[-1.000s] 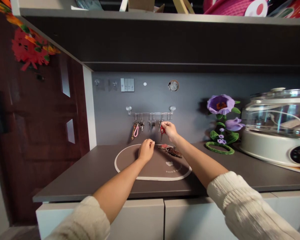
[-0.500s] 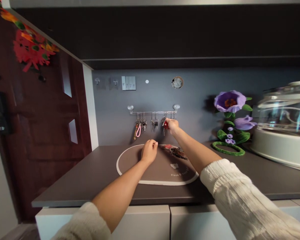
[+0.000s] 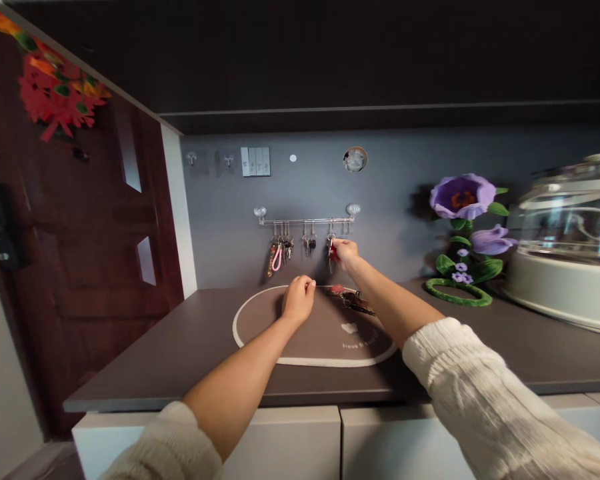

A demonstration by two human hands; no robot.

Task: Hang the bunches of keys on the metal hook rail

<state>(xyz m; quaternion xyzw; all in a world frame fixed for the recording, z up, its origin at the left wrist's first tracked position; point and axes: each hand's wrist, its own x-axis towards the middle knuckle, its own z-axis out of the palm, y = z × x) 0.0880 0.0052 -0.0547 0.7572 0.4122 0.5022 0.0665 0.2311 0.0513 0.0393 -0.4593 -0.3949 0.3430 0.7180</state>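
Head view shows two bunches already up on the clear plastic hook rail [image 3: 307, 221]: one with a pink loop strap [image 3: 277, 257], one of small dark keys [image 3: 309, 245]. The right hand [image 3: 346, 253] pinches a red tag with silver keys [image 3: 334, 253] under the rail; its ring is too small to tell if hooked. A dark brown bunch [image 3: 356, 302] lies on the brown oval mat [image 3: 265, 321], not hung. The left hand's [image 3: 299, 299] fingers curl; I can't tell if they hold anything.

The keys [image 3: 330, 248] look metallic, the sleeves [image 3: 473, 380] rough knitted cloth.
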